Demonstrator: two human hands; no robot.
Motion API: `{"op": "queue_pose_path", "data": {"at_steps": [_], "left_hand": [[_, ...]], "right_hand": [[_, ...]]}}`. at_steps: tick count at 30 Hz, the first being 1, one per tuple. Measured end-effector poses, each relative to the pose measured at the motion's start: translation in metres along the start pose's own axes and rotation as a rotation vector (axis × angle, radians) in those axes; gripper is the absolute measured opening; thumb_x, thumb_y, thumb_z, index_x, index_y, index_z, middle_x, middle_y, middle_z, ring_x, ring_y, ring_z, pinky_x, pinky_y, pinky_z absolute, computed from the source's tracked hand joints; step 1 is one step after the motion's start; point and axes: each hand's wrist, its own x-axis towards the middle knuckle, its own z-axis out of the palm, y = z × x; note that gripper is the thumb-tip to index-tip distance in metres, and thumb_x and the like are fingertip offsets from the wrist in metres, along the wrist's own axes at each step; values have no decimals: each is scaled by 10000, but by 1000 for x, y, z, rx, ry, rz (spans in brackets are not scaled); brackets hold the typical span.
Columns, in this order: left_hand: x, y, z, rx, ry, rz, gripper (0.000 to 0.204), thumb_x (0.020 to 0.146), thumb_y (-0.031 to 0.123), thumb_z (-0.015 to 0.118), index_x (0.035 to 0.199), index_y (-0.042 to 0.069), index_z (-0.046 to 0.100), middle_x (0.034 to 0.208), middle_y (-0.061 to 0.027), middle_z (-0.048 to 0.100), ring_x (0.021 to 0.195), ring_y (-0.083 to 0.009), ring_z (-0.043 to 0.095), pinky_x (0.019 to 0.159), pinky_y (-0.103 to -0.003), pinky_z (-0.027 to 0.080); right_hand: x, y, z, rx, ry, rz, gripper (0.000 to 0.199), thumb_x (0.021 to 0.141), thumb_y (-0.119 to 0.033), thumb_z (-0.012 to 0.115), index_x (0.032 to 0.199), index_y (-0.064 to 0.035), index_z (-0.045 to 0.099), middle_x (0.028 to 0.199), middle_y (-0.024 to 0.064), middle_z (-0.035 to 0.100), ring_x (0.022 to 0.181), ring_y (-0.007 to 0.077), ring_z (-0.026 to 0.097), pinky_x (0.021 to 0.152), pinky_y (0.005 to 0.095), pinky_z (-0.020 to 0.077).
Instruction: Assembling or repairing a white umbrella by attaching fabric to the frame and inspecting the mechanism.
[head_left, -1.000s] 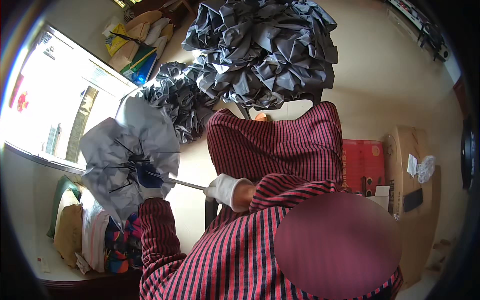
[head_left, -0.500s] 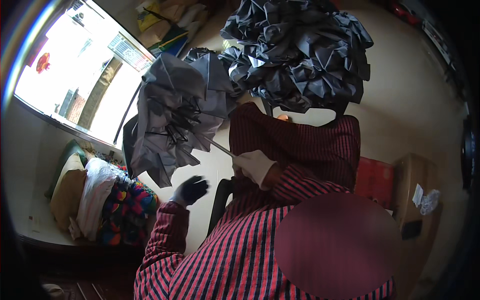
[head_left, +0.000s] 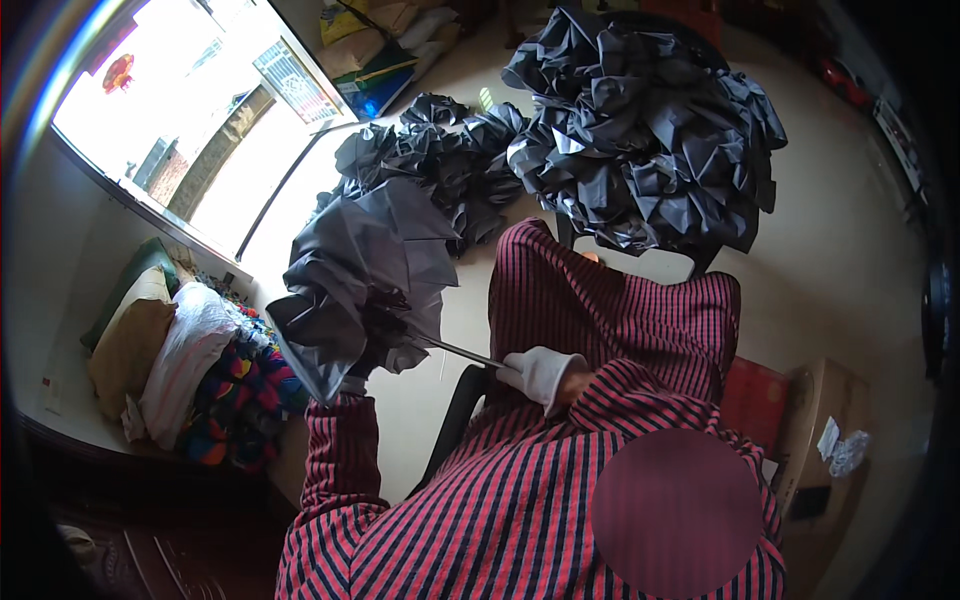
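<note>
A dark grey umbrella, its canopy half folded and crumpled, is tilted away to the left with its ribs bunched near the shaft. My right hand, in a pale glove, is closed round the lower end of its metal shaft above my lap. My left hand, in a dark-and-light glove, reaches up into the near side of the canopy by the ribs. The cloth hides its fingers, so their grip cannot be made out.
A big heap of dark folded umbrellas lies on a stand before my knees, with a second pile to its left. Sacks and a colourful cloth bundle sit at the left. A cardboard box and red box stand at right.
My left hand has gone from free beside the umbrella to up against its canopy. The canopy looks narrower and more gathered. My right hand still grips the shaft, and the whole view has shifted.
</note>
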Motion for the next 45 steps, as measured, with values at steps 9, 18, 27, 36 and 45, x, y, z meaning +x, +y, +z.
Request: {"op": "queue_pose_path", "data": {"at_steps": [9, 18, 27, 36, 45], "left_hand": [[32, 1, 8, 121, -204, -8, 570, 941, 457, 430, 1418, 159, 341, 1372, -115, 435, 1198, -265, 478, 976, -493, 403], [37, -27, 22, 609, -343, -121, 542, 930, 484, 432, 1312, 102, 466, 1106, -106, 574, 884, -223, 569, 719, -352, 493], [73, -36, 41, -439, -169, -384, 428, 928, 450, 459, 1151, 106, 581, 854, -51, 603, 640, -189, 553, 544, -310, 463], [94, -32, 61, -209, 218, -243, 482, 896, 537, 453, 1038, 108, 623, 743, -81, 586, 552, -221, 495, 475, -332, 402], [14, -57, 272, -601, -375, 116, 489, 985, 432, 374, 1359, 120, 412, 1346, -117, 443, 1203, -275, 431, 1008, -432, 357]], "right_hand": [[14, 23, 23, -266, 135, -199, 343, 966, -311, 430, 1150, -41, 538, 945, 198, 630, 924, 373, 618, 795, 423, 500], [-1, -21, 1, -106, -87, 124, 353, 986, -322, 401, 1109, -16, 527, 901, 223, 644, 856, 395, 633, 743, 462, 491], [-1, 1, 7, -310, 19, -181, 289, 988, -223, 405, 1164, -54, 560, 983, 163, 578, 889, 321, 634, 764, 398, 521], [-15, -24, -37, 180, 1063, -277, 448, 956, -378, 497, 1232, -29, 549, 1184, 192, 569, 1112, 323, 561, 958, 383, 446], [31, -38, -41, -180, 1161, -351, 634, 803, -315, 670, 1366, -134, 440, 1432, 205, 336, 1340, 410, 282, 1070, 620, 179]]}}
